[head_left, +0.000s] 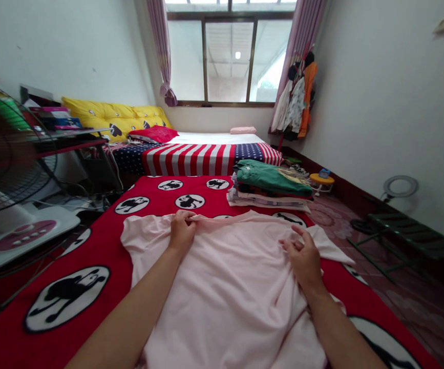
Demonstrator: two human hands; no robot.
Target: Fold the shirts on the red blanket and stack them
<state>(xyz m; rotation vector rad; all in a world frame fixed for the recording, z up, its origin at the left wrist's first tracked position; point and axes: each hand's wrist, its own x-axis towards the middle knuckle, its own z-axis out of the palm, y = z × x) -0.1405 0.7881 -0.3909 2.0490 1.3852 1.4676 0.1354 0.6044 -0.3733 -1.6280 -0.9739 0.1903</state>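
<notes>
A pale pink T-shirt lies spread out and wrinkled on the red blanket, its collar edge toward the far side and a sleeve out at each side. My left hand is closed on the shirt near the left shoulder, thumb and fingers pinching the cloth by the collar. Just above the right shoulder area is my right hand, its fingers curled but apart, with no cloth visible between them. Beyond the shirt stands a stack of folded clothes with a green garment on top.
A fan stands close on the left, beside a cluttered desk. Farther back is a bed with a striped flag-pattern cover. On the right floor are a dark green folding stool, a ring light and a small yellow stool.
</notes>
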